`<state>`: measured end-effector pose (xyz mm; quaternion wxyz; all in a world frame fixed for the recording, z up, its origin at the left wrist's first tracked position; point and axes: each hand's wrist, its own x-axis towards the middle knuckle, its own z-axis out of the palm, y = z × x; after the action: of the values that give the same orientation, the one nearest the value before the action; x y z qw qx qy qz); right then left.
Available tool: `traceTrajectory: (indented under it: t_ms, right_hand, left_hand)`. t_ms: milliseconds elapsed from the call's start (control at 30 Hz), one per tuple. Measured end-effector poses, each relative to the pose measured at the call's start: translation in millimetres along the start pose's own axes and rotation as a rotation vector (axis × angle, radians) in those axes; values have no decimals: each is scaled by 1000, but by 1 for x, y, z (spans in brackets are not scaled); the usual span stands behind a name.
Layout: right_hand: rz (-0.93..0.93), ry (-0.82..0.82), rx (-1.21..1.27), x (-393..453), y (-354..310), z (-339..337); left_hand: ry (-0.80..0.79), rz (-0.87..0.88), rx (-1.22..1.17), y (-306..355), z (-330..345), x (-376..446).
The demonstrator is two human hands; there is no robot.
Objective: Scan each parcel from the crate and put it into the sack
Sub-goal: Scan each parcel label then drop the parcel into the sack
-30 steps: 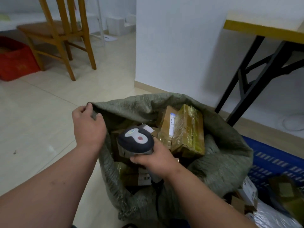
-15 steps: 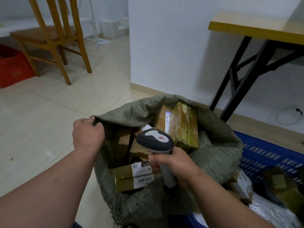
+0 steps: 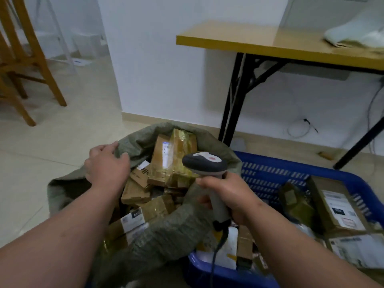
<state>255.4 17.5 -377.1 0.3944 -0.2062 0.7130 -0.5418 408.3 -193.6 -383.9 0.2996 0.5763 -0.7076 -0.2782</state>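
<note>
An olive woven sack [image 3: 166, 235] stands open on the floor, filled with several taped cardboard parcels [image 3: 172, 161]. My left hand [image 3: 106, 165] grips the sack's left rim. My right hand [image 3: 230, 196] holds a handheld barcode scanner [image 3: 205, 163] by its grey handle, its dark head raised above the sack's right edge; its cable hangs down. To the right sits a blue plastic crate [image 3: 268, 169] with more parcels, among them a labelled brown box [image 3: 336, 206] and a white-labelled parcel [image 3: 353, 250].
A yellow-topped folding table [image 3: 270, 42] with black legs stands behind the crate, white cloth on its right end. A wooden chair [image 3: 25, 65] is at the far left on the tiled floor. A white wall corner rises behind the sack. Cables lie by the wall.
My right hand has carried the scanner from over the sack's middle to its right edge, toward the crate. The view has swung right, showing more of the crate. My left hand stays on the rim.
</note>
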Motion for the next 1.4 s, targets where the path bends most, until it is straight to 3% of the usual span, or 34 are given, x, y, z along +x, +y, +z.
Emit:
traceTrajectory:
  t_ms: [467,633,700,800,900,1200,1400]
  right_hand:
    - [112,555,277,-54,60,-170]
    - [129,663,311,-59,93,-217]
    - [142,669,330,-56,100,-234]
    - [167,682,364,-48,107,-256]
    - [186,723,367,-41,114,-280]
    - [266,725,418,-50,134,-351]
    - [274,724,457,-51,146,-369]
  left_hand:
    - [-354,435,-55,126,136,-142]
    - [-483,527,-65,148,183,-196]
    - [-628,467,-76,157,205,-214]
    - [-921,232,-137,171,238,-243]
    - [-1095,115,-143,183,273,-268]
    - [-1322,-169,-171,215,366,-325]
    - [-1306,-321,-248,225,402,-351]
